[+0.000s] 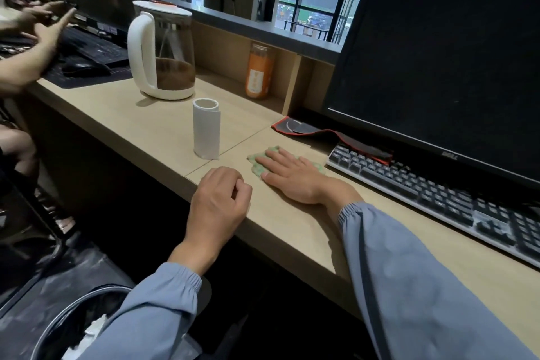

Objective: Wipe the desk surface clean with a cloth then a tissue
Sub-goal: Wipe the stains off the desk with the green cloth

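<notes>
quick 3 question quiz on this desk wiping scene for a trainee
1. True or false: the right hand lies flat on the green cloth on the desk.
2. What stands upright between the kettle and the left hand? A) white tissue roll B) coffee mug C) stapler
3. Which lies nearer the keyboard: the cloth or the orange bottle?
Key: 1 true; 2 A; 3 the cloth.
</notes>
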{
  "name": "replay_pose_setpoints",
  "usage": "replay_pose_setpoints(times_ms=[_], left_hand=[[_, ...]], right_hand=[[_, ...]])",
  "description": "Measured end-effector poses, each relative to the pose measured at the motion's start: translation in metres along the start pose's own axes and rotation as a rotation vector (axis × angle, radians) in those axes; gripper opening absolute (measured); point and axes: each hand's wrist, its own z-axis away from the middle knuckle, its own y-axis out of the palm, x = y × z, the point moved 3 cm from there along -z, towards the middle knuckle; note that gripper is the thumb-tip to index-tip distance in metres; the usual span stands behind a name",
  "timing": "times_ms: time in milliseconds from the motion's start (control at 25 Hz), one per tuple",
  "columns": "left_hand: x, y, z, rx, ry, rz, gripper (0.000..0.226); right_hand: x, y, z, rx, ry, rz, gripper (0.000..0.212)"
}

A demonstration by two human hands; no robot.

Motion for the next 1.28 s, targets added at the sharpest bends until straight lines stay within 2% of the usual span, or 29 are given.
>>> replay_pose_setpoints(times_ms=[240,440,760,1040,1280], left_hand=[[0.006,0.005,-0.002,-0.008,0.036,-0.034,0.021],[0.006,0.007,-0.004,-0.023,0.057,-0.038,0.023],[0.002,-0.014,0.000,0.044,0.007,0.158,0.024],[0.002,-0.048,0.036,0.011,-0.032,0.085,0.019],[-0.046,-0.047,0.053,0.117,0.023,0.086,0.023]], right_hand=[[-0.024,-0.022,-0.078,-0.023,0.049,0.016,0.060],[-0.021,-0.025,-0.095,-0.039,0.072,0.022,0.060],[0.031,-0.003,-0.034,-0.011,0.022,0.021,0.058],[0.091,0.020,0.033,0.012,-0.039,0.061,0.056],[0.068,0.027,0.096,-0.010,0.008,0.012,0.054]])
